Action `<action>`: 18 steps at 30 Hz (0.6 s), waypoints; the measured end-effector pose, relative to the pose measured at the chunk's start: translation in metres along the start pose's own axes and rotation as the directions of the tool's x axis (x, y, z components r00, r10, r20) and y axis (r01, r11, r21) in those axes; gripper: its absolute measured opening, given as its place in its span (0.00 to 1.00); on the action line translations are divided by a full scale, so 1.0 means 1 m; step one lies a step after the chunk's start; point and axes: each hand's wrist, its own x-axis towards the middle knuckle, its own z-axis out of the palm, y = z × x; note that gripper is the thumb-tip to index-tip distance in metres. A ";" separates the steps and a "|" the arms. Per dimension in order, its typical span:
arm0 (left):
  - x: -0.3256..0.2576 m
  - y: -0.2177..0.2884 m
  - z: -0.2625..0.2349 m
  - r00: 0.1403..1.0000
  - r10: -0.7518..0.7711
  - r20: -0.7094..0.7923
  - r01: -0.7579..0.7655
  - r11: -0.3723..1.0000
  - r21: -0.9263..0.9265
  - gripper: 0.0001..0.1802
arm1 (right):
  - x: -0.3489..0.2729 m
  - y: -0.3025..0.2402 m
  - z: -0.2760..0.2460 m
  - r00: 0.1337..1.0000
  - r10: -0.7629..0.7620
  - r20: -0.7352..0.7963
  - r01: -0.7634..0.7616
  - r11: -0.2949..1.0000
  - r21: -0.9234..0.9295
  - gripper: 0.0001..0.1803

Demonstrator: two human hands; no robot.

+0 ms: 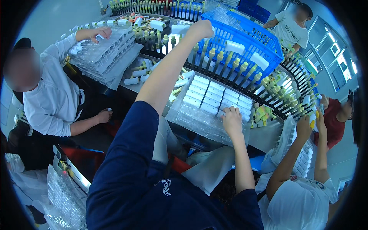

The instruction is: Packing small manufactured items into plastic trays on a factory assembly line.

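Observation:
My left hand (201, 30) is stretched far out over the rack line beside the blue crate. Its fingers are curled closed, and a whitish bit shows at their edge; what they hold is mostly hidden. Low over a clear plastic tray (184, 117) is my right hand (232, 122), its bent fingers gripping a white casing that they largely cover. The tray bears rows of smooth white plastic casings (210, 109) with rounded ends. Ahead of it, a black-toothed rack (205, 57) carries upright pale-yellow pegs, and white casings (234, 47) sit on some of them.
A blue crate (245, 46) stands behind the rack. Stacked clear trays (103, 57) lie left, near a co-worker in white (53, 88). Yellow-green pieces (262, 115) lie right of my tray. Another co-worker's hands (306, 126) are further right; loose white-ended pieces (140, 73) lie left.

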 end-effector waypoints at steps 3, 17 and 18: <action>0.008 -0.014 0.006 0.998 0.038 0.042 -0.043 0.990 0.138 0.16 | 0.000 0.000 0.001 1.000 -0.011 -0.017 0.011 1.000 -0.005 0.14; -0.116 -0.075 0.064 0.772 0.385 -0.507 -0.294 0.922 0.253 0.27 | 0.018 -0.001 -0.067 0.978 0.171 -0.116 -0.100 0.884 0.457 0.15; -0.145 -0.070 0.076 0.847 0.329 -0.417 -0.346 0.938 0.036 0.25 | 0.027 -0.006 -0.081 0.960 0.201 -0.197 -0.090 0.883 0.462 0.15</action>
